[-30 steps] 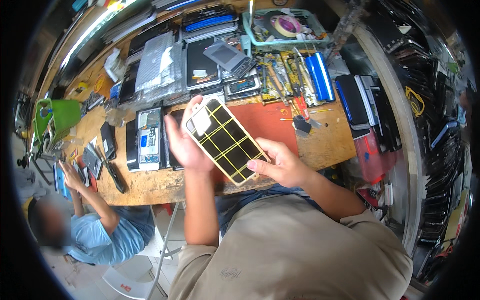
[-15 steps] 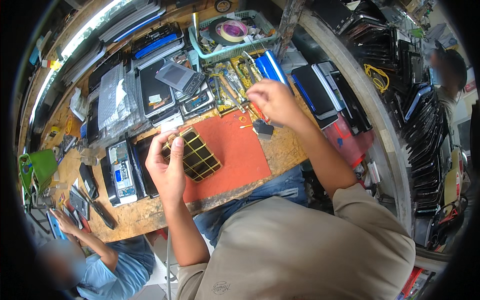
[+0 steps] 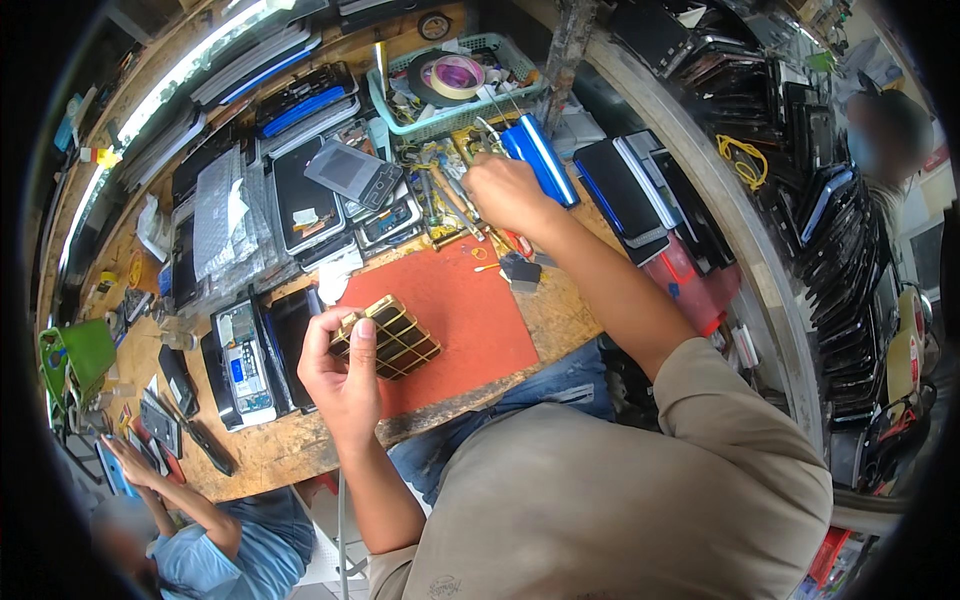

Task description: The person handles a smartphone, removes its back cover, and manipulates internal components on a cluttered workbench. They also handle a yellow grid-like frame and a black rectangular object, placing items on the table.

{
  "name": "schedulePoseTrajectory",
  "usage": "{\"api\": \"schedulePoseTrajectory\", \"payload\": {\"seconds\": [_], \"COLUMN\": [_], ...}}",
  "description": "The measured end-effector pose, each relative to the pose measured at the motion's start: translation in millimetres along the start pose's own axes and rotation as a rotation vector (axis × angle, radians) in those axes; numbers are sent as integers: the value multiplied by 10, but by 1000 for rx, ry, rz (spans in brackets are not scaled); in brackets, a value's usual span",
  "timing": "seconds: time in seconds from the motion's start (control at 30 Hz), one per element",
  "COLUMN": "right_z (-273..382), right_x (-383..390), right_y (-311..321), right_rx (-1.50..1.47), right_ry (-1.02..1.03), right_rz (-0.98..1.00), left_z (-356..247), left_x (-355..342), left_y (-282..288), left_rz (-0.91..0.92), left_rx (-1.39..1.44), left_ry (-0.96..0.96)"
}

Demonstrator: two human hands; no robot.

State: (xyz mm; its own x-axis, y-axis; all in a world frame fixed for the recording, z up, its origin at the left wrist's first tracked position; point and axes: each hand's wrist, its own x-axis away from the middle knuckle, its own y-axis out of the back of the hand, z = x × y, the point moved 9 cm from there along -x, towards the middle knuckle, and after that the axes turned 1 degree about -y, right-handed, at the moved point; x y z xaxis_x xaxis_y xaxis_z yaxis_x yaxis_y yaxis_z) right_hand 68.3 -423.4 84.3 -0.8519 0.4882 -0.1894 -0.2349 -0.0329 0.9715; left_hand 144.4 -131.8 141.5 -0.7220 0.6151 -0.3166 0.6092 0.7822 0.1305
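My left hand (image 3: 342,372) grips a dark rectangular block crossed by a yellow-gold grid of bands (image 3: 392,340), thumb along its near side. It is held tilted above the left part of a red-orange mat (image 3: 470,300). What the block is made of cannot be made out. My right hand (image 3: 505,190) is closed, fingers bent down at the edge of a tray of hand tools (image 3: 445,195). Whatever those fingertips hold is hidden. Beside that hand lies a shiny blue cylinder (image 3: 540,165). A small dark grey block (image 3: 520,272) rests at the mat's right edge.
Behind the tools stands a pale green basket (image 3: 400,122) with tape rolls. Stacked tablets and phone parts (image 3: 300,205) fill the left. Dark flat devices (image 3: 622,195) lie at the right. A co-worker in a blue shirt (image 3: 240,540) sits at lower left.
My right hand has moved left and slightly down toward the tools. My left hand has shifted a little right and down, tilting the banded block. The co-worker's hands have also moved.
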Motion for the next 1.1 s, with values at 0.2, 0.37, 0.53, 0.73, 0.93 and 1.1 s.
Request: {"api": "schedulePoseTrajectory", "payload": {"seconds": [0.2, 0.37, 0.53, 0.73, 0.93, 1.1], "right_z": [-4, 332, 412, 323, 408, 377], "right_x": [82, 105, -28, -108, -103, -33], "right_y": [256, 108, -193, -326, -91, 96], "right_rx": [-51, -191, -257, -225, -440, -711], "right_ry": [-19, 20, -93, -123, 23, 19], "right_rz": [-81, 96, 351, 423, 339, 380], "left_z": [32, 39, -8, -10, -62, -145], "left_x": [58, -14, -27, -57, -238, -341], "left_y": [103, 42, -64, -19, 68, 88], "left_rz": [-37, -19, 46, 32, 90, 138], "left_rx": [1, 0, -28, -25, -122, -272], "left_ry": [29, 22, -2, 41, 49, -26]}}
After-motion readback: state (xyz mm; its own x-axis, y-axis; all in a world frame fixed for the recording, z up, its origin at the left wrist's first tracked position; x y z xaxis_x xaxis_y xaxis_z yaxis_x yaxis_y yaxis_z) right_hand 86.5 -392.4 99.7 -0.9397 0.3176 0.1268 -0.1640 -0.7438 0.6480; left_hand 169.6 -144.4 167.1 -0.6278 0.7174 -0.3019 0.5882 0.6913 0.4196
